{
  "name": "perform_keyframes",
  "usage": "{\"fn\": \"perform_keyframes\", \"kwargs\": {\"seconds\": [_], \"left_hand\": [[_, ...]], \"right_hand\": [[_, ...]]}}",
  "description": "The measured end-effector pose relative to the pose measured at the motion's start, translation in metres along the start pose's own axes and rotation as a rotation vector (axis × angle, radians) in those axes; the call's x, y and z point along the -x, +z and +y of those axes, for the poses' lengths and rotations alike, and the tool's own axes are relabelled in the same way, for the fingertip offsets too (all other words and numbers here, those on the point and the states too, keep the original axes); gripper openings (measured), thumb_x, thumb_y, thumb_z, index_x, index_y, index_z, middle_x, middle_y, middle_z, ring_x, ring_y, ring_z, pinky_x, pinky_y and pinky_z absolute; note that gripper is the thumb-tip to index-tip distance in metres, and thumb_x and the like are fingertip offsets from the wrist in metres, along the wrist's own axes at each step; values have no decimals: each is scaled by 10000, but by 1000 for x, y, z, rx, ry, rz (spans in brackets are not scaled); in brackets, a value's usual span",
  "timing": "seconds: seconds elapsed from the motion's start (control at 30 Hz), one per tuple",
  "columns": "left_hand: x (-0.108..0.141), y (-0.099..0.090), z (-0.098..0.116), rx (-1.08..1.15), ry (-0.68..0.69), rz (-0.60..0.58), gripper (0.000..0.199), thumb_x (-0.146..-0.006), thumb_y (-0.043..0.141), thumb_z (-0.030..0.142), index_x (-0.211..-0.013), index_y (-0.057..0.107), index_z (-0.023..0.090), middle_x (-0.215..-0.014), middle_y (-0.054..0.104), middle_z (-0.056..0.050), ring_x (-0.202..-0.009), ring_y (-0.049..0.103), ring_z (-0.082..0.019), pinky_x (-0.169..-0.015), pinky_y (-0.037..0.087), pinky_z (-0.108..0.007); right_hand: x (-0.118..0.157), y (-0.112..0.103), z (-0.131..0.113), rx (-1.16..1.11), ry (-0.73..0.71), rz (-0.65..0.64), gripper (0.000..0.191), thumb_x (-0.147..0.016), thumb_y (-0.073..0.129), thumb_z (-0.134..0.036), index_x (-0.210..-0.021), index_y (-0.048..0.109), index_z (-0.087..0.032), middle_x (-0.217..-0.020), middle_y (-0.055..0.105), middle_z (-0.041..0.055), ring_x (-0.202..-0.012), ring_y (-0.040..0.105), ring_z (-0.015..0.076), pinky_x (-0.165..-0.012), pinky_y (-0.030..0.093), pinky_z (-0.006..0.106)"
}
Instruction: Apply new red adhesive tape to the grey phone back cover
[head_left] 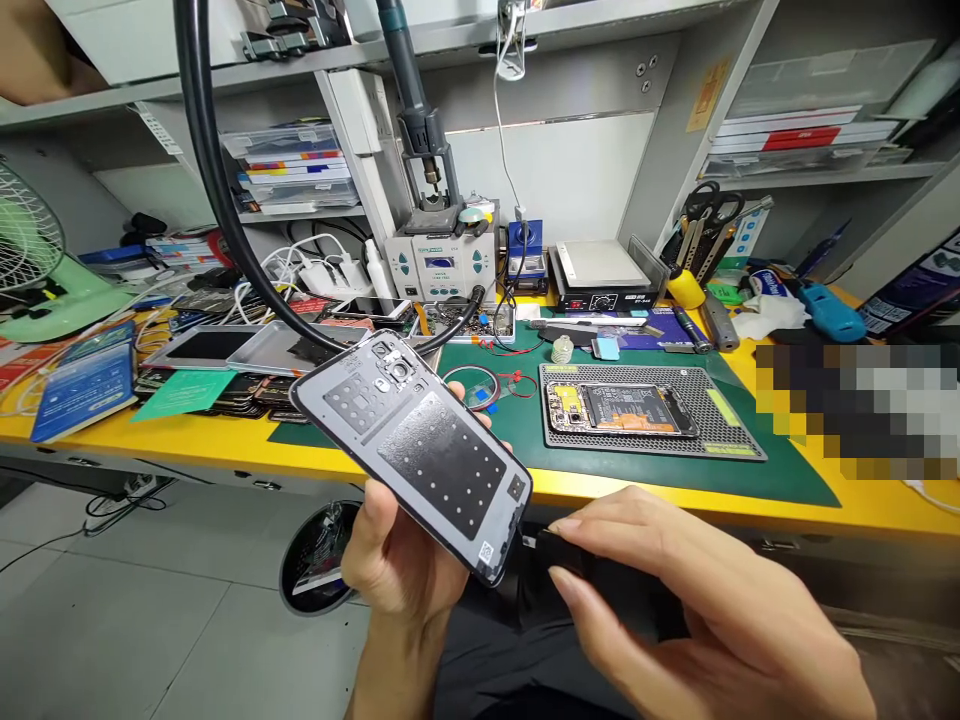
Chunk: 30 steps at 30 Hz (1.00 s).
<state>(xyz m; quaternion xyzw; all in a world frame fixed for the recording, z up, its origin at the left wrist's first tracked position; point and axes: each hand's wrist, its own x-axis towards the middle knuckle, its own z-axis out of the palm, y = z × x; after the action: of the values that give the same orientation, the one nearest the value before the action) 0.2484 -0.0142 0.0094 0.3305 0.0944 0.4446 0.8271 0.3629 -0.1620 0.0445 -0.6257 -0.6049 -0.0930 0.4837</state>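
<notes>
My left hand grips a phone back cover by its edges, inner face up and tilted. The cover has camera cutouts at its upper end, a black dotted pad in the middle and a dark rim. Close to the cover's lower right corner, my right hand pinches a small black piece with a pale end between thumb and fingers; its kind is unclear against the dark background. On the green bench mat, an opened phone with battery and circuit board exposed lies on a grey perforated pad.
A hot air station and a heating plate stand at the back. A thick black hose arches down at the left, behind the cover. Tools crowd the right rear. A waste bin stands on the floor. A fan is far left.
</notes>
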Motion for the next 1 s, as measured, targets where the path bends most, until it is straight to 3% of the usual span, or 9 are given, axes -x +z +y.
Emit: {"fn": "perform_keyframes", "kwargs": {"seconds": [0.17, 0.33, 0.57, 1.0], "left_hand": [[0, 0, -1, 24, -13, -19, 670, -840, 767, 599, -1416, 654, 278, -1292, 737, -99, -1234, 669, -370, -1140, 496, -555], [0, 1, -3, 10, 10, 0, 682, -836, 769, 596, -1410, 661, 244, -1342, 722, -105, -1254, 662, -383, -1125, 520, -547], [-1, 2, -4, 21, 50, 38, 722, -829, 795, 556, -1459, 614, 255, -1570, 563, -83, -1406, 543, -424, -1156, 502, -543], [-1, 4, -9, 19, 123, 19, 596, -882, 740, 528, -1410, 660, 263, -1487, 644, -66, -1159, 716, -314, -1074, 572, -464]], "right_hand": [[2, 0, -1, 10, 5, -4, 262, -862, 735, -90, -1095, 710, -208, -960, 824, 29, -835, 792, 144, -824, 651, 159], [2, 2, -1, 31, 5, -27, 236, -869, 735, -117, -1086, 706, -204, -951, 828, 33, -841, 798, 146, -805, 654, 144], [7, 0, -2, -42, -15, -59, 249, -854, 736, -75, -1079, 717, -180, -945, 820, 46, -828, 792, 144, -786, 652, 142], [11, 2, -8, -98, 68, -83, 335, -854, 738, -51, -1144, 687, -212, -1002, 808, 15, -864, 781, 127, -841, 624, 138]]}}
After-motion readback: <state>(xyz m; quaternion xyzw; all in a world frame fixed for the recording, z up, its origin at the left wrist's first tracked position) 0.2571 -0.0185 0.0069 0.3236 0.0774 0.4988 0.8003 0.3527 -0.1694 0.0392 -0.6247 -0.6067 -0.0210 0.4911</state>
